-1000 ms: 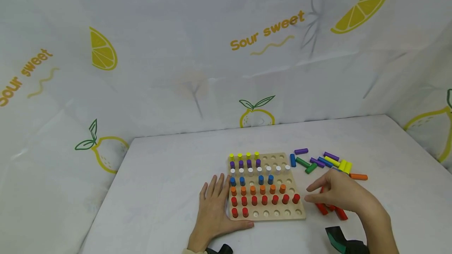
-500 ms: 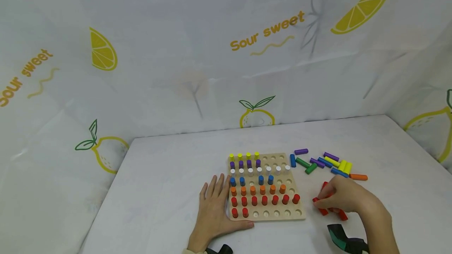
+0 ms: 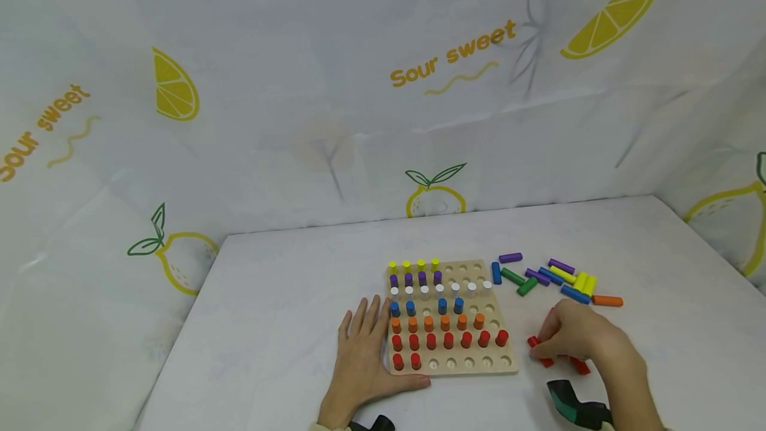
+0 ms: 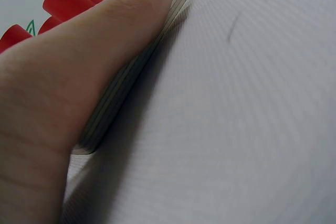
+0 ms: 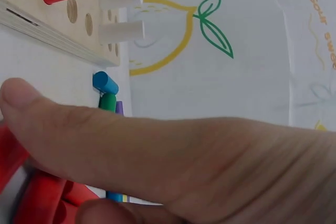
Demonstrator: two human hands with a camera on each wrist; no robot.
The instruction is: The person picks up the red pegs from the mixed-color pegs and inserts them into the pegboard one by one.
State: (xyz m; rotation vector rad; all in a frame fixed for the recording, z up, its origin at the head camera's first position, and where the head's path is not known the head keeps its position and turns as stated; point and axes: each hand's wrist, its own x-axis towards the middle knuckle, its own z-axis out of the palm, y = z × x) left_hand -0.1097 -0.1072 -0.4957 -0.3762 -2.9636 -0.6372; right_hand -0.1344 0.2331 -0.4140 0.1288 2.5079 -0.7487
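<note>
A pale wooden pegboard (image 3: 473, 351) carries rows of yellow, purple, white, blue, orange and red pegs. My left hand (image 3: 359, 358) lies with its fingers spread along the board's left side. Its thumb rests on the board's near edge, also seen close up in the left wrist view. To the right of the board, my right hand (image 3: 589, 334) bends down over loose red pegs (image 3: 579, 366). Thumb and fingertips pinch one red peg (image 3: 532, 342) at the table. In the right wrist view the thumb presses a red peg (image 5: 8, 156); the other fingers are mostly hidden.
Loose pegs lie beyond my right hand: green (image 3: 512, 276), purple (image 3: 510, 257), blue (image 3: 575, 294), yellow (image 3: 589, 284) and orange (image 3: 607, 300). A white cloth with lemon prints hangs behind the table (image 3: 269, 324). A black-and-green strap (image 3: 577, 408) shows near my right wrist.
My right hand has come down from beside the board's right edge onto the loose red pegs and taken hold of one. The left hand and the board stay put.
</note>
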